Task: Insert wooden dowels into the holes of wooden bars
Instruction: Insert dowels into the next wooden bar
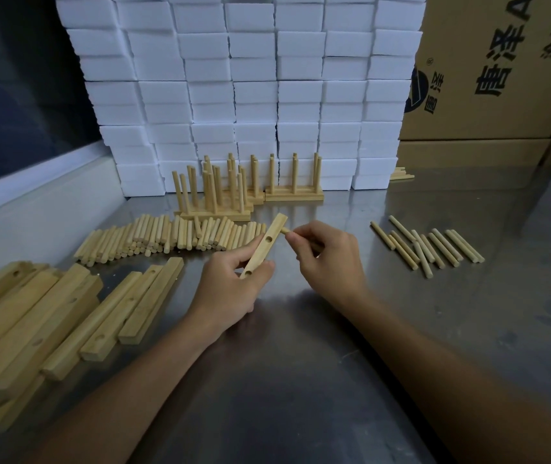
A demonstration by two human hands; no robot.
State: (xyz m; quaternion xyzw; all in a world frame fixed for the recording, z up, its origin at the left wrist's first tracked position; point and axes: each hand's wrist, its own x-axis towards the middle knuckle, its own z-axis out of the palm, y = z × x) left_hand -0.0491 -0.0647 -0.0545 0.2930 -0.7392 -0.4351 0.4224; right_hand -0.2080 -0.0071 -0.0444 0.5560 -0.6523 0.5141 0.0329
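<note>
My left hand [234, 286] grips a pale wooden bar [264, 246] with holes along its face, held tilted above the steel table, its far end pointing up and away. My right hand [327, 259] pinches a short wooden dowel [285, 230] whose tip sits right beside the bar's upper part; most of the dowel is hidden in the fingers. A big heap of loose dowels [167, 239] lies behind my left hand. Several more dowels [431, 247] lie spread to the right. Empty bars [66, 309] are piled at the left.
Several finished bars with upright dowels [244, 185] stand at the back of the steel table [301, 380]. Behind them rises a wall of white foam blocks [250, 78]. Cardboard boxes [495, 78] stand at the right, a dark window at the left.
</note>
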